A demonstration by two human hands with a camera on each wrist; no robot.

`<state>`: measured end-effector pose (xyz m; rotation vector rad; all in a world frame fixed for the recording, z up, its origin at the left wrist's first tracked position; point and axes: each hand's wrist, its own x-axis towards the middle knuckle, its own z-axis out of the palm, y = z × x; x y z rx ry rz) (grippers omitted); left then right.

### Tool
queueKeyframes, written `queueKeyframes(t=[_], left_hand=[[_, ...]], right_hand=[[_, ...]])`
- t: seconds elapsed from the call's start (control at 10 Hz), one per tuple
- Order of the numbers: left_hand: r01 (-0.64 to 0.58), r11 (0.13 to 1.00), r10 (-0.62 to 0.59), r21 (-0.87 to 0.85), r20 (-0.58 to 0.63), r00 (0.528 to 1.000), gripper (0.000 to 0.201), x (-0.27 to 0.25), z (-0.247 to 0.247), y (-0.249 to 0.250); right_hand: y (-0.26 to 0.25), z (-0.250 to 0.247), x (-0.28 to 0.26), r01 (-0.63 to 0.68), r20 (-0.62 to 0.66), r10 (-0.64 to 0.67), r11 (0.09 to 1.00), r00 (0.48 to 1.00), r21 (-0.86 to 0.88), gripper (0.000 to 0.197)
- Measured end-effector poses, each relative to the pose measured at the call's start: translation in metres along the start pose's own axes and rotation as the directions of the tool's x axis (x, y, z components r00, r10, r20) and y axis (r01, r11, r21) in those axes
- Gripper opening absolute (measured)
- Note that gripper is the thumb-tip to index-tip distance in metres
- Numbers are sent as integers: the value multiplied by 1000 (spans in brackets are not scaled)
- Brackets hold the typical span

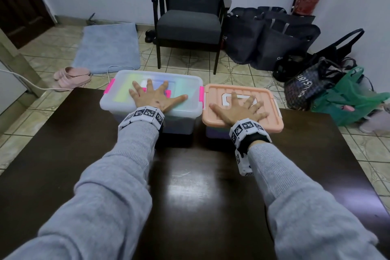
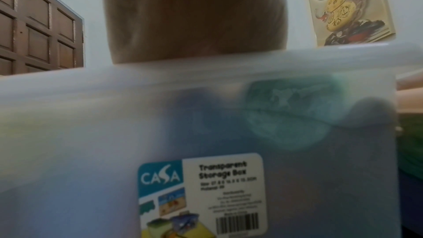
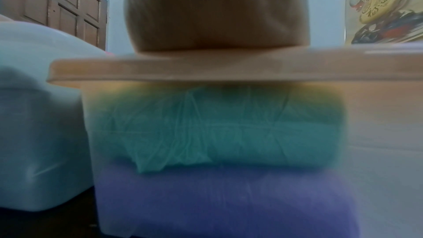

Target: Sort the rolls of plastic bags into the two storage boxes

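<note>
Two lidded storage boxes stand side by side at the table's far edge. The left one is a translucent box [image 1: 118,93] with pink latches; my left hand [image 1: 157,96] lies flat on its lid, fingers spread. The right one has a peach lid [image 1: 272,112]; my right hand [image 1: 240,108] lies flat on it, fingers spread. Through the walls I see rolls of plastic bags: a green roll [image 2: 288,113] in the translucent box [image 2: 91,133], and a teal roll [image 3: 217,129] over a purple roll [image 3: 217,200] under the peach lid [image 3: 206,71].
The dark wooden table [image 1: 200,196] spreads toward me with nothing else on it. Beyond it on the tiled floor stand a grey armchair [image 1: 190,17], black bags [image 1: 270,36], a green bag [image 1: 348,99], pink slippers [image 1: 72,77] and a blue mat [image 1: 108,46].
</note>
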<state>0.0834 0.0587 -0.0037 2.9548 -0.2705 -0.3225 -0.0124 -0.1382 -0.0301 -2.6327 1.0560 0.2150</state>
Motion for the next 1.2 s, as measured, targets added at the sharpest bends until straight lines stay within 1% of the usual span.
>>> queueKeyframes(t=[0.4, 0.7, 0.8, 0.9, 1.0, 1.1, 1.2], left_hand=[[-6, 1000, 6, -8, -19, 1000, 95, 19, 1, 6], [-12, 1000, 12, -6, -27, 1000, 94, 21, 1, 7], [-18, 1000, 18, -12, -25, 1000, 94, 18, 0, 7], [-35, 999, 35, -31, 0, 999, 99, 17, -4, 4], [-90, 990, 88, -106, -28, 996, 98, 15, -10, -7], [-175, 957, 149, -233, -124, 981, 86, -4, -10, -51], [-168, 938, 119, -302, -174, 978, 74, -30, -3, -103]], right_hand=[[-4, -2, 17, -12, -5, 12, 1000, 1000, -2, 103], [-5, -4, 17, -11, -15, 10, 1000, 1000, -5, 102], [-5, -4, 15, 0, -30, 0, 1000, 1000, -1, 101], [-1, -5, 14, 10, -87, -5, 998, 996, 57, 87], [6, -4, 9, 138, -207, -125, 989, 970, 51, 67], [30, 3, -17, 327, -286, -290, 940, 913, 91, 46], [63, 13, -47, 384, -292, -326, 908, 899, 169, 43]])
